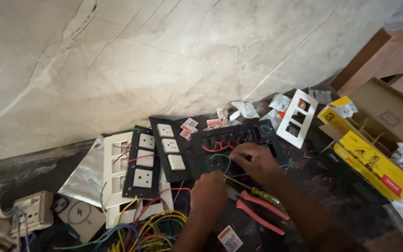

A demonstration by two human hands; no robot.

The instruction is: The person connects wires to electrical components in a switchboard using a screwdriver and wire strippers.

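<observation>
The black switch plate lies face-down against the wall's foot. The right hand rests curled on its lower edge, fingers pinching a wire there. The left hand, just below the plate, grips a yellow-handled screwdriver; pink-handled pliers lie below it.

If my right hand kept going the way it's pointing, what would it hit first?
Probably the red wires on the black switch frame. The right hand points up and left across that frame, though depth is hard to judge.
</observation>
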